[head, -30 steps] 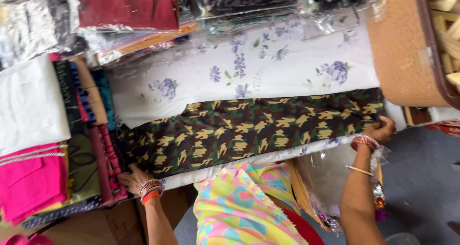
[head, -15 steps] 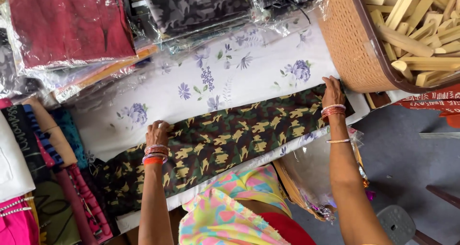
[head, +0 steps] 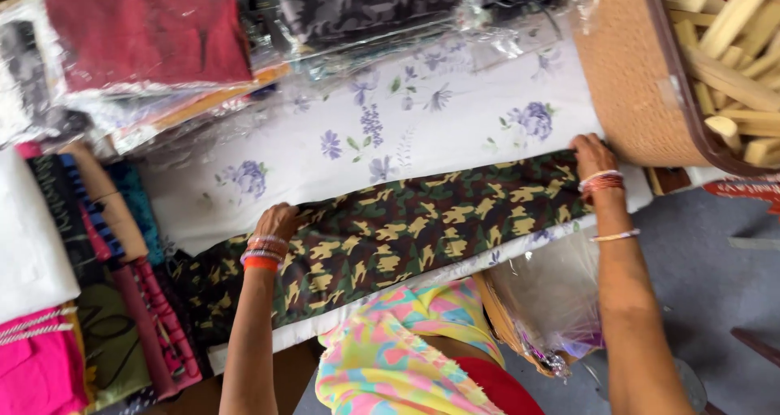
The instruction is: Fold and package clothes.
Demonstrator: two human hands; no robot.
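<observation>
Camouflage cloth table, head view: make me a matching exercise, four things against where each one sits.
Things:
1. green and yellow camouflage cloth
2. white cloth with purple flowers
3. brown woven basket of wooden sticks
4. dark red fabric in clear plastic

Places:
A. far left
B. under both hands
C. far right
D. just beyond the camouflage

Pairs: 1-B, 2-D, 3-C, 4-A

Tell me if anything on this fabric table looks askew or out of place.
The camouflage cloth lies at a slant across the white floral fabric, not square to it. The left hand and right hand rest on its upper edge. Nothing looks torn or spilled.
</observation>
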